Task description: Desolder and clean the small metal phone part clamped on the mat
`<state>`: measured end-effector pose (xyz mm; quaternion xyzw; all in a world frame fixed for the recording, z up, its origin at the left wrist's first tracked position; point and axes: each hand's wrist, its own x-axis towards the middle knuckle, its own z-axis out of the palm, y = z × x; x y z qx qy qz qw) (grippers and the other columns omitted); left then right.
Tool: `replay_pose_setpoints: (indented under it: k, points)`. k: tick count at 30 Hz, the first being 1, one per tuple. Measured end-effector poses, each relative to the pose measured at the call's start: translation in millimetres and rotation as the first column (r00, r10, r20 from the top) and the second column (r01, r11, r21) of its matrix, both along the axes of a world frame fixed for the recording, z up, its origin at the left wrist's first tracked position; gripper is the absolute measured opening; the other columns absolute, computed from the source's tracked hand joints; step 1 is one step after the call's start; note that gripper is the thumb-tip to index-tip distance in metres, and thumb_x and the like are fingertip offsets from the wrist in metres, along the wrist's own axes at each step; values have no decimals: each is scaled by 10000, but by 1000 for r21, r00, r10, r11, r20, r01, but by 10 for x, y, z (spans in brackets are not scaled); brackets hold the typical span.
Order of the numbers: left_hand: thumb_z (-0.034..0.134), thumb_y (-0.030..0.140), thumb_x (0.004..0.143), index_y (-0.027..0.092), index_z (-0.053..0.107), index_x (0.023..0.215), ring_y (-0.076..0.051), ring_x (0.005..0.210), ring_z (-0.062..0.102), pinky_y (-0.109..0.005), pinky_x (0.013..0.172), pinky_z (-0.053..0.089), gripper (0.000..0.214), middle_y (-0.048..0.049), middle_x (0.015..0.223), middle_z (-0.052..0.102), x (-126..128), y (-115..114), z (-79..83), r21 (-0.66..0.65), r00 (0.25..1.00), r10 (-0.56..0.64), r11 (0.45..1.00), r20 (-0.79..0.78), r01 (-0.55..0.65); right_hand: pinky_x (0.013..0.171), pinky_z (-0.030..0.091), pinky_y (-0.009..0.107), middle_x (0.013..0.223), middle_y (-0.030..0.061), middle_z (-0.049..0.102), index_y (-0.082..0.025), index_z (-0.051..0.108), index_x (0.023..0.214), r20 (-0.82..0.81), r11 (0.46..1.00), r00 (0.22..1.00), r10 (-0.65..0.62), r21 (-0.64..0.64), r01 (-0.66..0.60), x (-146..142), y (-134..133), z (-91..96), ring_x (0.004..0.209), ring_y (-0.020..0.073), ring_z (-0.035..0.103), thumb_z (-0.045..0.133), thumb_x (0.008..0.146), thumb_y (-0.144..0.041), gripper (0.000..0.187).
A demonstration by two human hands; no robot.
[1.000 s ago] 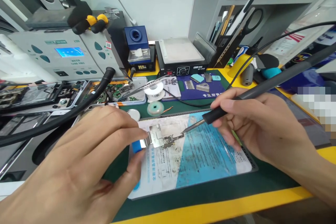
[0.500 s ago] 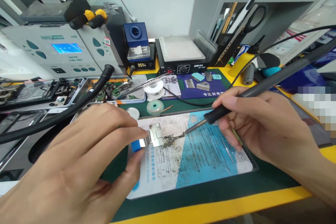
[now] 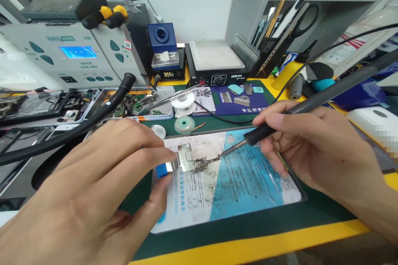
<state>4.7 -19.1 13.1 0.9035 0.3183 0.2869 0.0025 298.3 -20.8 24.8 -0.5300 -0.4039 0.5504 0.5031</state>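
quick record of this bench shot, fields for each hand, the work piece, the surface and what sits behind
left hand: fingertips pinch a blue-handled tool against the metal shield
right hand: grips soldering iron, tip at the small board
surface: worn blue-white mat on a green bench
behind: solder spool, hot plate, station reading 355, parts tray

A heating plate (image 3: 217,60) stands at the back of the bench. Left of it sits a blue soldering station (image 3: 164,51) reading 355, and further left a grey rework station (image 3: 73,56). In front lie a solder spool (image 3: 184,103), a parts tray (image 3: 133,105) and a purple mat (image 3: 239,101). Scissors (image 3: 295,22) stand to its right.
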Motion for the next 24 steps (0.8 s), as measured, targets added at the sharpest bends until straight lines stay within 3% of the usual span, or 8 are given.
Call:
replay_pose_setpoints:
  k: [4,10,24]
  points:
    - [731,47,863,179,694,1158,-199,1073,634,-368,940,528,326,-58,1147,658,-49,4,-33,-7,999,-33,999,-39,33,278,428,205,493,32,690,-219,811,721,27,1000,1000,-6,13,6,10,-15,-19,314,142,576,797,889,-239,170]
    - [700,274,948,257,724,1157,-236,1081,656,-447,960,535,210,-50,1133,680,-65,32,-126,-1,999,28,1000,28,-28,267,428,196,535,-1,676,-230,800,745,97,994,995,-13,112,2,27,-35,-89,339,136,581,814,916,-281,179]
    - [710,273,936,260,740,1156,-239,1067,662,-470,944,538,223,-49,1123,690,-78,23,-147,2,999,20,1000,31,-20,266,407,177,577,-8,673,-238,767,740,141,992,990,-14,122,-3,-6,-60,-115,363,117,578,871,892,-416,255]
